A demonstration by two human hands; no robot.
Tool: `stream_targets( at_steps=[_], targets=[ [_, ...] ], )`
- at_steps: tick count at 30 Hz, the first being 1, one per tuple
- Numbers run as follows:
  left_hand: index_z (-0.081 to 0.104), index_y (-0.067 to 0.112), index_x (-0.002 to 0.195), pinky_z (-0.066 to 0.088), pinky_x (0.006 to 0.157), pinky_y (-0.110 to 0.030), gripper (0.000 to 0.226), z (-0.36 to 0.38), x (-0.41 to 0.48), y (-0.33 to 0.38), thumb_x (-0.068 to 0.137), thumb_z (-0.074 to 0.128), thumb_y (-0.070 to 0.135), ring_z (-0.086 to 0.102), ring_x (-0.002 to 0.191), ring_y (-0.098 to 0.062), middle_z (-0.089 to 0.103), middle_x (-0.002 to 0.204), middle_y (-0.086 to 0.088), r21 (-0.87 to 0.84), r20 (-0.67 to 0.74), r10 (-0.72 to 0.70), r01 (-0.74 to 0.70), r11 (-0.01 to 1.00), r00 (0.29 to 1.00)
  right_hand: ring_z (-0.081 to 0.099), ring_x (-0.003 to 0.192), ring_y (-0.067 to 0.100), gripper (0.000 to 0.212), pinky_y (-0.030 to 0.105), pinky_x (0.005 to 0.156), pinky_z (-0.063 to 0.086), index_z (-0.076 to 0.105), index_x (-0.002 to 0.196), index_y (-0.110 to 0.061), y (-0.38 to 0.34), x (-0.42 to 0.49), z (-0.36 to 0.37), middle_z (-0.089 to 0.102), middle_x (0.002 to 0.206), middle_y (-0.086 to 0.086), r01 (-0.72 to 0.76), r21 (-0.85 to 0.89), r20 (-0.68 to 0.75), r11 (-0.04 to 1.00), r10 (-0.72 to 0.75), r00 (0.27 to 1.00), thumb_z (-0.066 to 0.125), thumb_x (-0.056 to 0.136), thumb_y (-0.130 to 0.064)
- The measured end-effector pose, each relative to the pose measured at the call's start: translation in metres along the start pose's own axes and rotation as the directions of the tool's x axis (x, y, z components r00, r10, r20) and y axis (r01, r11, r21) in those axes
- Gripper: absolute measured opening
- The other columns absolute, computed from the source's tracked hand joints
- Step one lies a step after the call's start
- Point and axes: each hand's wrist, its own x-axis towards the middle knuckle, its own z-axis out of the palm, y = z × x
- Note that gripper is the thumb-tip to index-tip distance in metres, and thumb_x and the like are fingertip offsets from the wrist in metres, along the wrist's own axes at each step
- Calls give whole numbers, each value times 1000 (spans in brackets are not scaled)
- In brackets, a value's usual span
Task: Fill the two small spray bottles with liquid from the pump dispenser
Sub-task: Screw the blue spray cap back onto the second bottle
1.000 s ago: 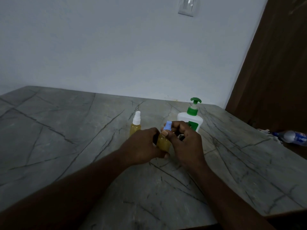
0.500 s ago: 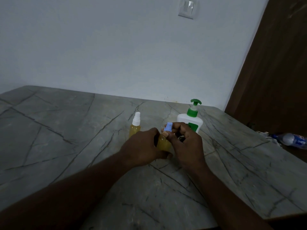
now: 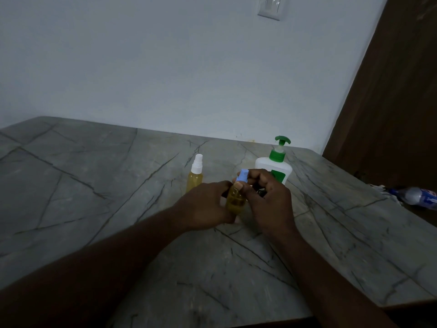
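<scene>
The blue-capped spray bottle (image 3: 235, 197) is gripped around its body by the left hand (image 3: 205, 204), while the right hand (image 3: 267, 197) pinches its cap.

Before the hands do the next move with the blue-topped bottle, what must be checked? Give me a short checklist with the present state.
1. Left hand holds the blue-topped spray bottle: ok.
2. Right hand fingers on the blue spray top: ok.
3. Blue top unscrewed: cannot tell.
4. Pump dispenser upright, close behind: ok.
5. White-topped spray bottle upright on the marble table, apart from the hands: ok.
6. Liquid level: cannot tell.
</scene>
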Motion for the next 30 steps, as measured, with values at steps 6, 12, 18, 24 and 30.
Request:
stream_targets(
  at_steps=[6,12,18,24,30],
  targets=[
    [58,24,110,51,68,-27,59,6,0,2,68,86,55,63,79,-6,68,99,7,106,-124,-41,55,993,991,64,84,2,21,10,68,48,74,106,-25,0,0,1,72,93,-17,1,-20,9,1000,-1,1000,77,86,-31],
    [59,24,136,54,92,-32,66,-1,0,1,76,85,36,65,110,-12,68,128,4,-15,-5,6,-6,1000,1000,64,82,4,20,10,67,47,74,102,-24,-1,0,0,72,91,-14,22,-12,4,1000,-22,1000,77,85,-33],
    [58,24,106,54,68,-31,60,7,-1,4,65,86,57,63,77,-7,68,92,8,132,-154,-31,51,990,988,62,76,0,24,8,64,44,74,103,-21,-3,-1,1,72,89,-14,11,-3,4,1000,-11,1000,80,83,-34],
    [65,25,125,58,91,-41,54,-2,0,1,75,84,31,68,101,-11,71,117,7,-46,-13,-14,13,999,1000,62,79,6,26,13,65,46,73,102,-22,-2,0,1,71,90,-12,25,-31,5,999,-25,1000,78,83,-39],
    [59,24,111,56,74,-32,59,7,-1,6,67,86,53,65,83,-8,69,99,8,82,-137,-31,43,996,990,63,81,6,24,10,66,45,74,102,-22,-3,-1,1,72,90,-12,13,-21,12,1000,-12,1000,78,83,-38]
  ],
)
